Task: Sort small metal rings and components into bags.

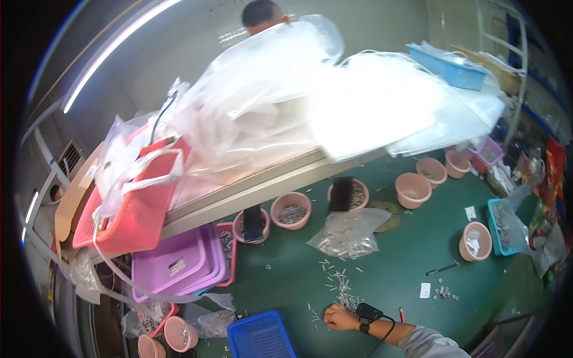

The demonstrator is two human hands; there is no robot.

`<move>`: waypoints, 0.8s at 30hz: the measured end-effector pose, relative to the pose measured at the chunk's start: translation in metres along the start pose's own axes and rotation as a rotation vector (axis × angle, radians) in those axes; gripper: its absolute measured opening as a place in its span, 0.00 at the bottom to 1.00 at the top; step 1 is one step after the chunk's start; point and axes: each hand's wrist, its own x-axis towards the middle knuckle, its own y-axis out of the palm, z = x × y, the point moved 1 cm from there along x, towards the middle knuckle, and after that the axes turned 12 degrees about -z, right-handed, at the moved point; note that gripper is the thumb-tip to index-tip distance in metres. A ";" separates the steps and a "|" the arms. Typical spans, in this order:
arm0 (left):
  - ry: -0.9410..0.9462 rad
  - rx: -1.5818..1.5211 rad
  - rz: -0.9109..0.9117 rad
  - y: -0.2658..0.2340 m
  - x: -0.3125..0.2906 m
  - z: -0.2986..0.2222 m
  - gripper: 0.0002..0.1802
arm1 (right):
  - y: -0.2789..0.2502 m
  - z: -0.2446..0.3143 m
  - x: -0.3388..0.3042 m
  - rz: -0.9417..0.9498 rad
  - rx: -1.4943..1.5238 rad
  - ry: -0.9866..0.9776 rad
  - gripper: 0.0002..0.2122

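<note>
My right hand (342, 317) rests on the green table at the near edge of a scattered pile of small silvery pin-like metal parts (341, 287). Its fingers are curled in and pressed together, and whatever they hold, if anything, is hidden. On that wrist sits a black band, with a small black box and a cable (369, 311) beside it. A red pen-like stick (401, 314) lies just past the forearm. Left of the hand stands an empty-looking blue plastic basket (261, 338). Beyond the pile lies a clear bag of small metal parts (349, 232). My left hand is out of view.
A shelf edge (250, 190) loaded with white plastic bags crosses above the table. Under it stand pink pots (290, 210) of metal parts and stacked purple trays (170, 265). At right are a pink pot (476, 241), small rings (444, 292) and a teal basket (504, 227).
</note>
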 end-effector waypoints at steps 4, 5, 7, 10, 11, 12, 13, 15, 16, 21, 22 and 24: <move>-0.112 -0.090 -0.029 0.001 -0.012 -0.001 0.14 | -0.008 -0.015 0.016 -0.039 0.068 0.090 0.03; -0.101 -0.128 -0.028 -0.001 -0.017 -0.001 0.14 | -0.011 -0.024 0.029 -0.162 0.048 0.148 0.04; -0.093 -0.151 -0.011 0.003 -0.024 -0.007 0.14 | -0.034 -0.043 0.061 -0.301 -0.071 0.279 0.08; -0.118 -0.046 0.044 0.020 -0.018 -0.007 0.15 | -0.056 -0.099 0.073 -0.497 -0.274 0.313 0.10; -0.104 -0.101 -0.014 -0.010 -0.034 0.010 0.15 | -0.043 -0.083 0.098 -0.513 -0.372 0.253 0.11; -0.144 -0.212 -0.109 -0.034 -0.056 0.025 0.14 | -0.031 -0.060 0.120 -0.535 -0.465 0.195 0.12; -0.183 -0.280 -0.237 -0.056 -0.085 0.016 0.14 | -0.020 -0.032 0.146 -0.521 -0.390 0.138 0.12; -0.204 -0.251 -0.136 -0.033 -0.067 0.007 0.14 | -0.042 -0.070 0.131 -0.291 -0.436 0.312 0.12; -0.250 -0.124 -0.105 0.000 -0.050 -0.016 0.13 | -0.045 -0.122 0.103 -0.250 -0.493 0.463 0.11; -0.246 -0.185 -0.159 -0.005 -0.059 -0.016 0.12 | -0.028 -0.086 0.078 -0.316 -0.314 0.281 0.06; -0.241 -0.184 -0.149 -0.005 -0.058 -0.016 0.12 | -0.024 -0.081 0.066 -0.344 -0.255 0.224 0.06; -0.140 -0.107 -0.108 0.001 -0.050 -0.016 0.12 | -0.015 -0.070 0.036 -0.387 -0.206 0.211 0.05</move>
